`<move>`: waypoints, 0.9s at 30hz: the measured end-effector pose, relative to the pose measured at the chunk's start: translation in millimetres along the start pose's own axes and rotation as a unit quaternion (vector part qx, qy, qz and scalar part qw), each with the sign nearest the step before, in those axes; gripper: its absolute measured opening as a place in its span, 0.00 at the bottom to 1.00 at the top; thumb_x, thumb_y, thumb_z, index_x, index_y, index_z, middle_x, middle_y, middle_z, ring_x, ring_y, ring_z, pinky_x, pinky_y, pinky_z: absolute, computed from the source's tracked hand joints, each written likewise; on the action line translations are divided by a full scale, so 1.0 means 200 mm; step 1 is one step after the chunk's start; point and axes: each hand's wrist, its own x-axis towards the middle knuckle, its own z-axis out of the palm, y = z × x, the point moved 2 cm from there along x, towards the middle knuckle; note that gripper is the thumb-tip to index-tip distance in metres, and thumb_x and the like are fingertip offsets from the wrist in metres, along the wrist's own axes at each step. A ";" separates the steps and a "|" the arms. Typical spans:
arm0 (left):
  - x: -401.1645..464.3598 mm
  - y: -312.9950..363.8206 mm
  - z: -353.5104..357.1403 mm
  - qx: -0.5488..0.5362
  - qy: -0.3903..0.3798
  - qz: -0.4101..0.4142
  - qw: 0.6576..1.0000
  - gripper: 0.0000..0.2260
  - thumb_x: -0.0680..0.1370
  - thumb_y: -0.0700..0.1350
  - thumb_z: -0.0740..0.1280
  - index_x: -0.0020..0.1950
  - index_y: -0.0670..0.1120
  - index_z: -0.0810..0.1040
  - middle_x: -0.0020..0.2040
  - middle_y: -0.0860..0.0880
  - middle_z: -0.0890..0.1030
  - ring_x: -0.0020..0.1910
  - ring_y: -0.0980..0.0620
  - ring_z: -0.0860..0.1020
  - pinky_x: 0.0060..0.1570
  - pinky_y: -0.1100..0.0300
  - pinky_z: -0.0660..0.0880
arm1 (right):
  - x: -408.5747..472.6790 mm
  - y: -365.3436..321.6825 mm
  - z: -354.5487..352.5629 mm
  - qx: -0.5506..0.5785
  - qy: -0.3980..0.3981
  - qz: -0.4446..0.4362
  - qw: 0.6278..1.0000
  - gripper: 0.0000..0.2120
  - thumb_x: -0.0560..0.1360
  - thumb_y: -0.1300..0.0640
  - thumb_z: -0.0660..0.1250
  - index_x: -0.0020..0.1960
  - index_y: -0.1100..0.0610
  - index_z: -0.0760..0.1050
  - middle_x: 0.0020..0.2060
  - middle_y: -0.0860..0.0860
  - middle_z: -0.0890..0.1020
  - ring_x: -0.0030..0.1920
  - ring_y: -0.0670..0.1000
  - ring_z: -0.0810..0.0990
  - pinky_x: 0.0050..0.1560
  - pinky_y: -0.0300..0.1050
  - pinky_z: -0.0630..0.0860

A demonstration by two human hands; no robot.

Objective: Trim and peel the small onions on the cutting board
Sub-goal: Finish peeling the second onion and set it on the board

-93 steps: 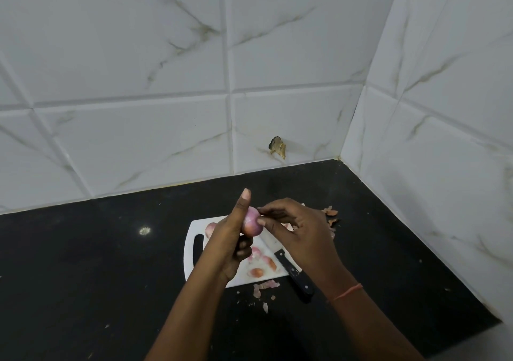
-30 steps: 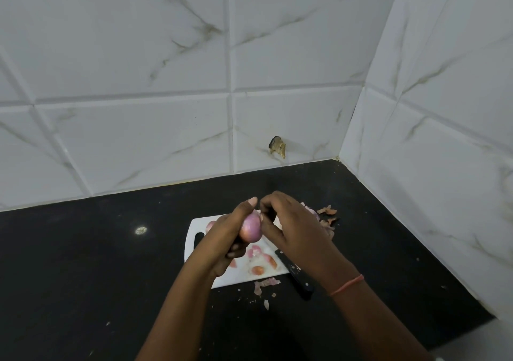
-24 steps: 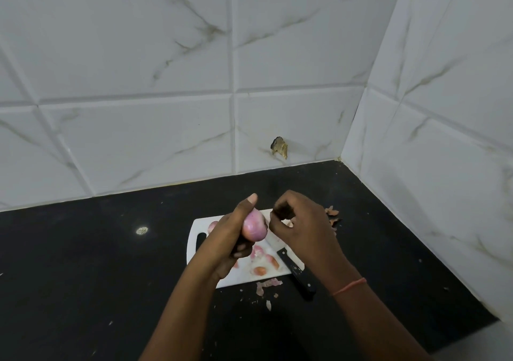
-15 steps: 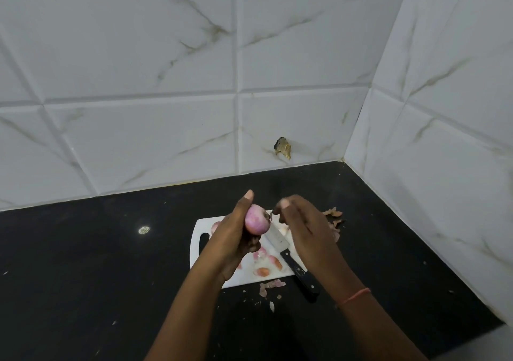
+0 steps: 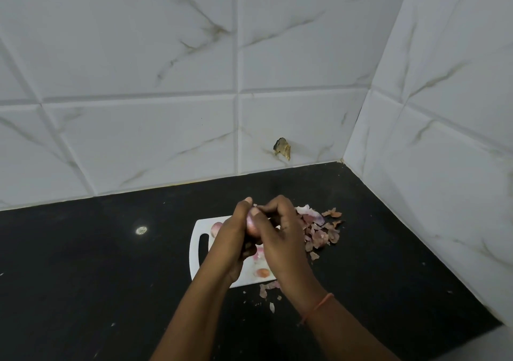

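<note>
The left hand (image 5: 231,245) was curled around a small pink onion (image 5: 252,224) and held it above the white cutting board (image 5: 198,229). The right hand (image 5: 281,238) had its fingers (image 5: 268,209) bent over the top of the same onion, and its thumb pressed on the onion's side. Another onion (image 5: 216,228) lay on the board near the handle slot, left of the hands. A pile of dry peels (image 5: 319,229) lay on the black tabletop (image 5: 83,263), just right of the hands.
</note>
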 end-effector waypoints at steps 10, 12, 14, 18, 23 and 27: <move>0.07 -0.04 -0.05 -0.136 0.048 -0.090 0.986 0.45 0.65 0.67 0.76 0.68 0.37 0.70 0.30 0.45 0.74 0.25 0.53 0.68 0.24 0.63 0.71 | 0.13 0.16 -0.19 -0.052 0.084 0.119 0.988 0.12 0.69 0.73 0.65 0.37 0.57 0.76 0.35 0.50 0.80 0.38 0.47 0.78 0.42 0.42 0.76; 0.08 -0.05 -0.04 -0.167 0.016 -0.106 0.980 0.41 0.63 0.66 0.74 0.63 0.36 0.76 0.33 0.44 0.77 0.26 0.54 0.72 0.26 0.63 0.75 | 0.12 0.19 -0.22 -0.059 0.082 0.136 0.985 0.17 0.70 0.76 0.59 0.32 0.58 0.77 0.32 0.50 0.81 0.37 0.48 0.78 0.42 0.39 0.73; 0.08 -0.06 -0.04 -0.195 -0.011 -0.127 0.972 0.33 0.64 0.62 0.73 0.55 0.36 0.80 0.37 0.43 0.80 0.27 0.54 0.76 0.28 0.64 0.78 | 0.12 0.23 -0.23 -0.003 0.064 0.169 0.984 0.16 0.73 0.74 0.55 0.35 0.63 0.77 0.30 0.53 0.80 0.34 0.51 0.77 0.38 0.41 0.74; 0.09 -0.07 -0.04 -0.243 -0.021 -0.149 0.958 0.29 0.67 0.54 0.76 0.61 0.36 0.79 0.48 0.38 0.83 0.32 0.52 0.81 0.34 0.61 0.81 | 0.11 0.29 -0.22 -0.027 -0.031 0.216 0.976 0.17 0.82 0.54 0.57 0.45 0.61 0.81 0.33 0.54 0.84 0.35 0.51 0.82 0.38 0.40 0.75; 0.07 -0.06 -0.01 -0.240 -0.042 -0.121 0.962 0.20 0.72 0.49 0.73 0.59 0.40 0.79 0.52 0.36 0.83 0.40 0.50 0.82 0.40 0.59 0.82 | 0.06 0.25 -0.24 -0.082 0.034 0.063 0.994 0.09 0.73 0.64 0.72 0.46 0.52 0.77 0.42 0.47 0.82 0.39 0.45 0.82 0.42 0.43 0.79; 0.05 -0.06 0.01 -0.235 -0.044 -0.109 0.965 0.14 0.76 0.47 0.70 0.58 0.40 0.80 0.51 0.37 0.83 0.40 0.49 0.83 0.42 0.57 0.83 | 0.05 0.18 -0.25 -0.065 -0.010 -0.018 0.998 0.06 0.76 0.57 0.70 0.53 0.50 0.79 0.49 0.41 0.82 0.53 0.45 0.81 0.50 0.41 0.77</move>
